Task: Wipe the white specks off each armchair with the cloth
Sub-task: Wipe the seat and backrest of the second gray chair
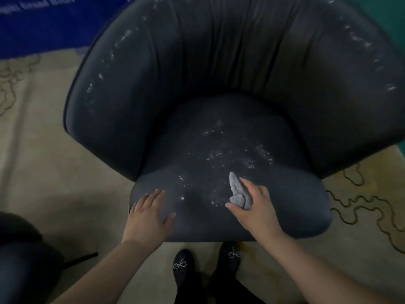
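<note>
Armchair [219,95] in dark upholstery fills the middle of the view, its curved back toward twelve o'clock and its seat cushion toward six; white specks [230,154] lie scattered over the middle of the seat, and more dot the top of both arms at ten and two o'clock. Right hand [252,207] sits on the front of the seat at about five o'clock from the specks, its grip closed on a bunched grey cloth [237,190] pinched between thumb and fingers, the cloth's free end pointing up toward the specks and touching the cushion; left hand [149,213] lies flat on the cushion's front edge at seven o'clock, fingers straight and spread, holding nothing. Black shoes [183,268] with small sparkly bows stand on the beige patterned carpet [43,161] just below the seat at six o'clock; part of another dark chair [22,249] shows at eight o'clock; a blue sheet [43,23] lies at eleven o'clock.
</note>
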The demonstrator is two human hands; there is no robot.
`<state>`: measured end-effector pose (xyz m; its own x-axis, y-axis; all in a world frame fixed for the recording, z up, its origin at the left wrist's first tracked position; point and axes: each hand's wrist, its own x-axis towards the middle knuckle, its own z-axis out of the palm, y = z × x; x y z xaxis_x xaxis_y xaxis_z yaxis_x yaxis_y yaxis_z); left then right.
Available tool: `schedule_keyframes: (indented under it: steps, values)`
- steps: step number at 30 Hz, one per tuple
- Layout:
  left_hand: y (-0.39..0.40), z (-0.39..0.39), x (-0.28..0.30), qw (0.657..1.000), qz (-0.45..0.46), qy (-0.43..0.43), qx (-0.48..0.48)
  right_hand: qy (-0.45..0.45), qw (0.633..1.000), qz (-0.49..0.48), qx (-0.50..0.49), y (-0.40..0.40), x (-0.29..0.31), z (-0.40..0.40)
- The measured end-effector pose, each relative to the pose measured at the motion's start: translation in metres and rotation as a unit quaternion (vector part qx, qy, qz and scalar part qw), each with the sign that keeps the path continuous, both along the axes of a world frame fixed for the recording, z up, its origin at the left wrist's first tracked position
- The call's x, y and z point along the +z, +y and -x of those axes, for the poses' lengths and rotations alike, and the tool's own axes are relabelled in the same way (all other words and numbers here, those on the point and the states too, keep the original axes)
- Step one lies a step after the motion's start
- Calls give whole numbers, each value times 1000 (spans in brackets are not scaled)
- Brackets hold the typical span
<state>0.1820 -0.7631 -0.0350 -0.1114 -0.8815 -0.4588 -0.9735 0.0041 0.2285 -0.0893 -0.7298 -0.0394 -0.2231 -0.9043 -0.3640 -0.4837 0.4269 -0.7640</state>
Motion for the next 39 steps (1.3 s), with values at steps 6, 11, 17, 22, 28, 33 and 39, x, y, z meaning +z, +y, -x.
schedule_keyframes:
  steps: [6,11,17,22,28,33,39]
  values:
    - [-9,-25,-80,998,32,26,44,6,995,62,77,-44,-91,-72]
    - [-14,-50,-132,997,53,35,53,234,955,129,132,-75,-151,-107]
    - [-11,-62,-165,994,56,64,75,212,944,166,193,-74,-191,-133]
    - [-8,-63,-169,993,53,78,76,178,928,204,258,-71,-190,-134]
    - [-18,-69,-165,990,61,96,90,150,928,236,247,-79,-181,-153]
    - [-23,-72,-163,991,52,97,78,209,926,206,238,-73,-192,-143]
    - [-18,-78,-158,994,43,88,51,183,936,235,187,-60,-185,-170]
